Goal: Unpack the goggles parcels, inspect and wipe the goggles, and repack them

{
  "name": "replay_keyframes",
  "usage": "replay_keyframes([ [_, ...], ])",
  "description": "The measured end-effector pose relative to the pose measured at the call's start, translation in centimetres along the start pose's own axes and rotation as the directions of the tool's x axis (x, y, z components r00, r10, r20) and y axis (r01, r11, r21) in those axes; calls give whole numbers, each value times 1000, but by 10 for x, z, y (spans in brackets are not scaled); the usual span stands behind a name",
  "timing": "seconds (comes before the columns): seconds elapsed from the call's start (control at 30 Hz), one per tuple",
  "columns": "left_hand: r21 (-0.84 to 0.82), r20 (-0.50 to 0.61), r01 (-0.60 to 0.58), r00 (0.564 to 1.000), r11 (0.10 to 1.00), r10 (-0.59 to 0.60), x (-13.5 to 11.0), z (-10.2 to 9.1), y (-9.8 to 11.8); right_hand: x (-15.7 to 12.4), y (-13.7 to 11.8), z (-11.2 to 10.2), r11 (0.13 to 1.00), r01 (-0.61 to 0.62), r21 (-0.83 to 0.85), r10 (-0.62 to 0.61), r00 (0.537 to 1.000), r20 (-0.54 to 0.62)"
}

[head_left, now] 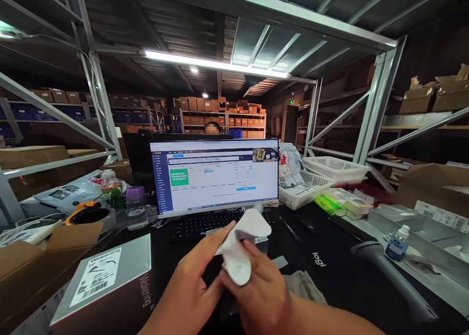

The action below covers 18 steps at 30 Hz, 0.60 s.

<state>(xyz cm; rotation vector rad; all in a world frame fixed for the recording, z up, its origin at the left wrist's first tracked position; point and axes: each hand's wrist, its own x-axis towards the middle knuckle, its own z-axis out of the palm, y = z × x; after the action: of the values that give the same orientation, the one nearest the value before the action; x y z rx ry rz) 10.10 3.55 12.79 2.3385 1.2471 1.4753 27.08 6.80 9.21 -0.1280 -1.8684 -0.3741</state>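
Note:
Both my hands are raised over the black desk mat [322, 276] in front of the keyboard [205, 223]. Together they hold a white, soft, folded item [242, 247], something like a small pouch or cloth. My left hand [194, 281] grips its left side with thumb and fingers closed. My right hand [266, 288] pinches its lower right part. Behind it stands a lit monitor [216, 174] showing a web page with a green box.
A grey shoe-type box with a barcode label [110, 281] lies at the lower left beside an open cardboard box [40, 256]. White baskets [330, 171], a barcode scanner [388, 271], a small bottle [397, 242] and metal shelving surround the desk. A person sits behind the monitor.

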Motion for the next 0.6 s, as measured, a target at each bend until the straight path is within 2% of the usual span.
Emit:
replay_keyframes([
  [0.1, -32, 82, -18, 996, 999, 20, 1, -3, -4, 3, 0, -3, 990, 136, 45, -139, 987, 84],
  [0.17, 5, 85, -23, 996, 1000, 23, 0, -3, -6, 7, 8, -10, 987, 120, 105, -136, 978, 159],
  [0.2, 37, 66, -21, 998, 999, 19, -1, -2, -7, 9, 14, -13, 990, 66, 126, -88, 981, 176],
  [0.27, 110, 37, -16, 999, 994, 12, -3, 0, -8, 11, 29, -19, 983, -99, 152, 81, 989, 123],
  [0.33, 158, 41, -23, 999, 987, 16, -5, 3, -9, 13, 43, -23, 935, -292, 201, 292, 956, 31],
  [0.43, 165, 86, -22, 996, 986, 8, -7, 3, -9, 15, 57, -29, 837, -479, 265, 498, 867, -4],
  [0.5, 167, 89, -22, 996, 986, 7, -8, 0, -7, 16, 64, -35, 755, -574, 316, 616, 787, -42],
  [0.53, 172, 82, -28, 997, 985, 14, -8, -3, -7, 17, 67, -39, 689, -622, 372, 689, 721, -70],
  [0.6, 185, 47, -38, 998, 982, 30, -8, -8, -5, 18, 76, -44, 508, -667, 545, 829, 551, -98],
])
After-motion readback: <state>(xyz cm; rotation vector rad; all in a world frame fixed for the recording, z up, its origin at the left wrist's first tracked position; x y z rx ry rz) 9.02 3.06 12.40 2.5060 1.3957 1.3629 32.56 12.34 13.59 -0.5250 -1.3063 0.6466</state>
